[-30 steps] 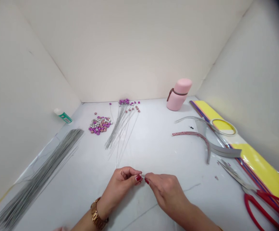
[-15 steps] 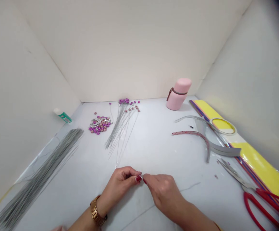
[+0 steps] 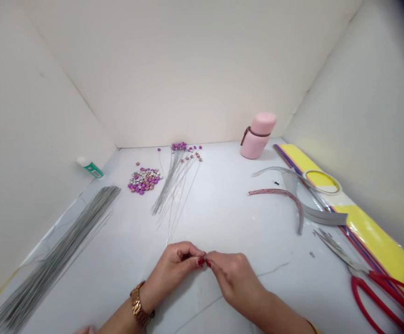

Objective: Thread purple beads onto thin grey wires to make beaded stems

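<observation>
My left hand (image 3: 181, 263), with a gold watch (image 3: 139, 304) on its wrist, is closed in a pinch at the front middle. Tip to tip with it, my right hand (image 3: 232, 273) pinches as well. A small bit of grey wire (image 3: 205, 256) shows between the fingertips; anything else held there is hidden. Beyond them stands out a spread of wires (image 3: 169, 185) tipped with purple and pinkish stars (image 3: 180, 146). Left of these is a pile of small purple, silver and pinkish stars (image 3: 144, 181).
A thick wire bundle (image 3: 60, 253) and a green-white tube (image 3: 92, 168) are at left. A pink bottle (image 3: 256, 139) stands at the back. Curved strips (image 3: 288, 195), a tape roll (image 3: 323, 182), yellow sheets (image 3: 368, 227) and red-handled scissors (image 3: 362, 273) lie at right.
My right hand's fingertips have moved slightly left and closed up against those of my left hand, so less of the wire between them shows.
</observation>
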The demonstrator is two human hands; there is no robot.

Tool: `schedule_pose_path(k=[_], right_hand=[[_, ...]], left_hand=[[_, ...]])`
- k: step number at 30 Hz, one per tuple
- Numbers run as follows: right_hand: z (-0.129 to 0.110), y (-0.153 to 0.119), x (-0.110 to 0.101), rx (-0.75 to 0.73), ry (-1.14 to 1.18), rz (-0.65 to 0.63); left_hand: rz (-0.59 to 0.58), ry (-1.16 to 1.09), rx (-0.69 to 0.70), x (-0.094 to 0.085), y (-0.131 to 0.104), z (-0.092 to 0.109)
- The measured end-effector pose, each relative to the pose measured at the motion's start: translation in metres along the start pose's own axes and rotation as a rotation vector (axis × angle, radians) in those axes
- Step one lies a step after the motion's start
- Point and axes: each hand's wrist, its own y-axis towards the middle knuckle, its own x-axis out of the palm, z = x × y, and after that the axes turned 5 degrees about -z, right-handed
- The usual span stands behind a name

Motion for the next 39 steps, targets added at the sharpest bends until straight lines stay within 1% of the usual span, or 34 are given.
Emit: schedule_pose_path(k=[3,7,8,9,12,13,15,18,21,23,24,28,31,32,33,36,39], right_hand=[[0.000,0.000,0.001,-0.027,-0.048,0.009],[-0.002,0.004,-0.010,-0.017,-0.031,0.012],[-0.002,0.005,-0.014,-0.002,0.018,-0.002],[-0.002,0.006,-0.018,0.026,0.117,-0.026],[0.000,0.008,-0.026,0.141,0.513,-0.117],[0.000,0.009,-0.027,0.170,0.605,-0.136],[0.001,0.009,-0.029,0.187,0.661,-0.148],[0.001,0.007,-0.033,0.172,0.624,-0.153],[0.003,0.006,-0.040,0.104,0.483,-0.112],[0.008,0.007,-0.043,0.081,0.376,-0.047],[0.011,0.007,-0.043,0.073,0.320,-0.011],[0.018,0.010,-0.036,0.044,0.066,0.121],[0.015,0.011,-0.031,0.019,-0.104,0.253],[0.013,0.011,-0.029,-0.007,-0.138,0.271],[0.011,0.010,-0.026,-0.043,-0.163,0.266],[0.006,0.007,-0.016,-0.165,-0.213,0.152],[0.008,0.007,-0.008,-0.186,-0.203,0.106]], left_hand=[[0.005,-0.057,-0.016,0.002,0.001,0.000],[0.044,-0.121,-0.015,0.003,0.002,0.003],[0.038,-0.131,-0.019,0.003,0.003,0.003],[0.027,-0.138,-0.027,0.003,0.002,0.004],[0.002,-0.150,-0.051,0.003,0.002,0.007],[-0.003,-0.164,-0.056,0.003,0.002,0.007],[-0.011,-0.201,-0.062,0.004,0.002,0.007],[-0.027,-0.256,-0.077,0.004,0.002,0.007],[0.039,-0.300,-0.084,0.000,0.002,0.008],[0.092,-0.364,-0.089,-0.003,0.001,0.009],[0.089,-0.412,-0.096,-0.004,0.001,0.009],[-0.023,-0.596,-0.123,-0.003,0.000,0.006],[-0.012,-0.699,-0.116,-0.003,0.000,0.003],[-0.006,-0.731,-0.111,-0.003,0.000,0.001],[-0.002,-0.759,-0.107,-0.004,0.001,0.000],[0.007,-0.806,-0.100,-0.007,0.002,-0.004],[0.017,-0.814,-0.102,-0.010,0.002,-0.004]])
